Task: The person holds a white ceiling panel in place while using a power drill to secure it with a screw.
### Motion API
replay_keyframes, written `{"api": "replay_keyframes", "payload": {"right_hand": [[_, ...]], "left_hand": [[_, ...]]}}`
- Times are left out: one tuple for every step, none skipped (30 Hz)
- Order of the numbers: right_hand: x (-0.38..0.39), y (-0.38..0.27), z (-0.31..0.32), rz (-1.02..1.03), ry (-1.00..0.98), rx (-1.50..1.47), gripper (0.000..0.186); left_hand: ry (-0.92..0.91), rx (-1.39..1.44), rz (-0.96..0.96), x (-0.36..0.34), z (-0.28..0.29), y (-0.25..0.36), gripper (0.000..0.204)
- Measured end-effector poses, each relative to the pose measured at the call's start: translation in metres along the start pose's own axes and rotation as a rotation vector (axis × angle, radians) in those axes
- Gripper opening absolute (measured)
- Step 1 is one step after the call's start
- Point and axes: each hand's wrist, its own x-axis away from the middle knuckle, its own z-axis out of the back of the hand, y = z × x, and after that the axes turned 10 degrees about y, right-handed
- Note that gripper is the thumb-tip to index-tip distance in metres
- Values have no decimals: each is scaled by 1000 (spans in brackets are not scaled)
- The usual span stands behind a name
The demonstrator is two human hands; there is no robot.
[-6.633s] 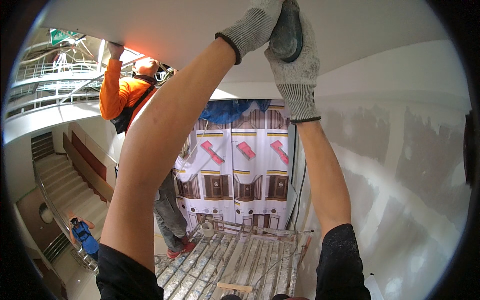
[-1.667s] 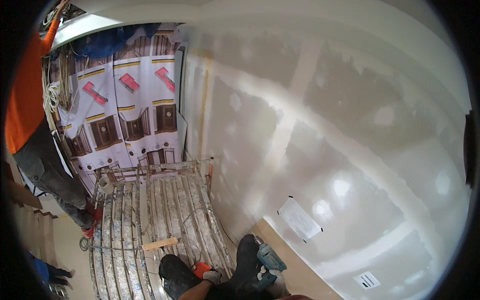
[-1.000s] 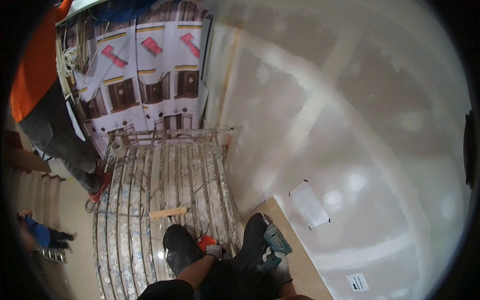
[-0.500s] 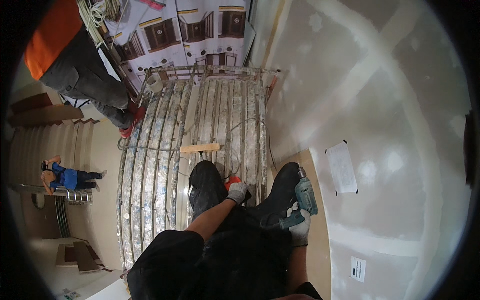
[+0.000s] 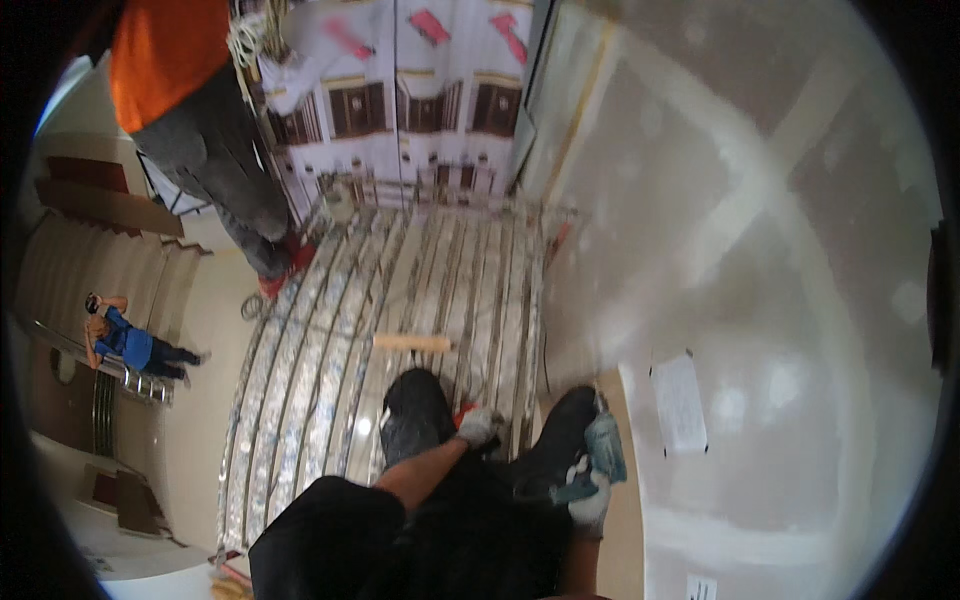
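My right hand [image 5: 590, 503], in a grey-white work glove, is closed round the handle of a teal power drill [image 5: 605, 450]. Its chuck points away from me, beside my right knee and close to the wall. Between my legs my gloved left hand [image 5: 478, 427] is closed on a red object [image 5: 462, 413] with a dark part, mostly hidden by the fingers. Just beyond my left knee lies a wooden block [image 5: 411, 343] with a dark stem toward me, resting on the slatted scaffold platform [image 5: 330, 330].
A plasterboard wall [image 5: 760, 330] with a taped paper sheet [image 5: 681, 405] rises at my right. At the far left a person in orange [image 5: 170, 70] stands by the platform. Farther off is a person in blue [image 5: 135, 345]. A bucket [image 5: 340, 202] and printed sheeting [image 5: 400, 130] are at the far end. A cable crosses the slats.
My view has tilted up, so the platform, my hands and legs sit lower in the picture, which is blurrier. Both hands keep their grips on the drill and the red object.
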Motion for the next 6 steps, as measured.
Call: {"api": "replay_keyframes", "payload": {"right_hand": [[0,4,2,-27,236,3,62],[1,5,-6,-67,357,24,64],[0,5,-25,-75,348,106,66],[-7,1,14,-70,88,259,68],[-26,-5,59,-130,-59,406,73],[-65,-24,38,-132,-109,392,73]], "left_hand": [[-42,65,143,-8,29,21,32],[6,230,93,-12,26,7,34],[74,211,70,-19,32,0,36],[0,434,192,-20,61,33,38],[-23,913,290,-30,54,32,33],[-23,792,224,-36,93,51,28]]}}
